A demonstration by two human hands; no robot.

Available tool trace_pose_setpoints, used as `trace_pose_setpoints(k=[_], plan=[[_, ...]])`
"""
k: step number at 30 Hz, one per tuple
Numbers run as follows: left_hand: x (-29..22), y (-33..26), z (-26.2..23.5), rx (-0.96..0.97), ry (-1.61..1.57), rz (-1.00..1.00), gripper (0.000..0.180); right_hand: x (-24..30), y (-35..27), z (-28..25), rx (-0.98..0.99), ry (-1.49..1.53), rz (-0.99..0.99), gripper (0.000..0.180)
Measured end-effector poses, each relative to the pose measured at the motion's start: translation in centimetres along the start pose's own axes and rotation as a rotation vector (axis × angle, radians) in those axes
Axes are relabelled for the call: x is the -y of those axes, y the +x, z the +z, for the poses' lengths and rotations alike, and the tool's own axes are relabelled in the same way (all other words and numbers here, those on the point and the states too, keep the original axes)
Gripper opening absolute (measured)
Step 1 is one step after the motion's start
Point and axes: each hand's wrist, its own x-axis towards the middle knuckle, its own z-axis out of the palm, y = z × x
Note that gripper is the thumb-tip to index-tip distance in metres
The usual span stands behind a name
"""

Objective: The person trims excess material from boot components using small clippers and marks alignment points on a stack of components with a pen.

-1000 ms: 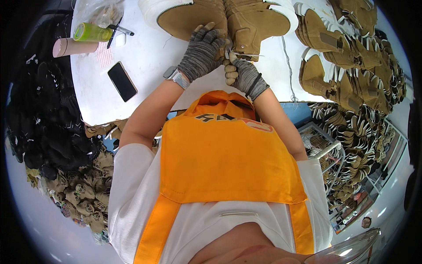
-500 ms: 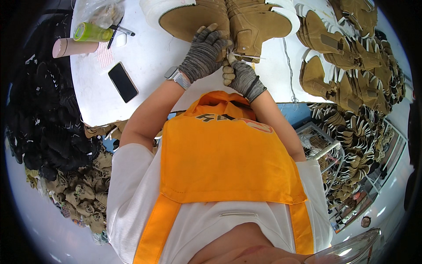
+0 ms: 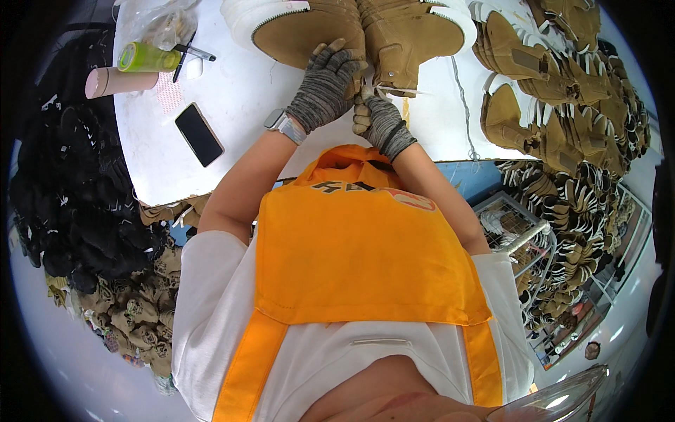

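Observation:
Brown shoe uppers with white edges lie in two stacks side by side at the table's far edge, a left stack [image 3: 295,34] and a right stack [image 3: 411,42]. My left hand [image 3: 325,86], in a grey knit glove with worn fingertips, grips the inner edge of the left stack's top piece, fingers over its surface. Close beside it, my right hand [image 3: 385,125], gloved alike, is closed in a pinch at the lower end of the uppers. A thin white strip [image 3: 404,90] sticks out to the right just above its fingers. Whatever the right fingers pinch is hidden.
On the white table [image 3: 246,105] lie a black phone [image 3: 199,134], a pink bottle [image 3: 121,82], a green container [image 3: 148,58], pens and a plastic bag [image 3: 165,24]. More uppers [image 3: 510,123] are piled at right. A wire basket [image 3: 510,225] stands below; black pieces [image 3: 70,183] heap at left.
My right hand has shifted slightly left and down, its fingers still closed. The left hand keeps its hold on the upper. The view has tilted a little.

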Motion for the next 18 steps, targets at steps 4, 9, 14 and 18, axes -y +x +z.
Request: trace_pose_setpoints(k=[4,9,14,18], plan=[[0.0,-0.7,-0.7,-0.002,-0.037,0.01,0.063,-1.6,-2.1,-1.2,0.201,-0.211,-0.031,0.027],[-0.2,-0.4,-1.0,-0.02,-0.015,0.002,0.063,-1.1,-6.3,-6.7,-0.168,-1.143,-0.72,0.042],[-1.2,-0.1,-1.9,0.053,0.024,-0.033,0.063,4.5,-5.1,-5.0,-0.613,-1.557,-1.108,0.032],[-3.2,-0.5,-3.7,0.086,-0.002,-0.085,0.059,5.9,-4.8,-4.9,-0.673,-1.868,-0.926,0.022]])
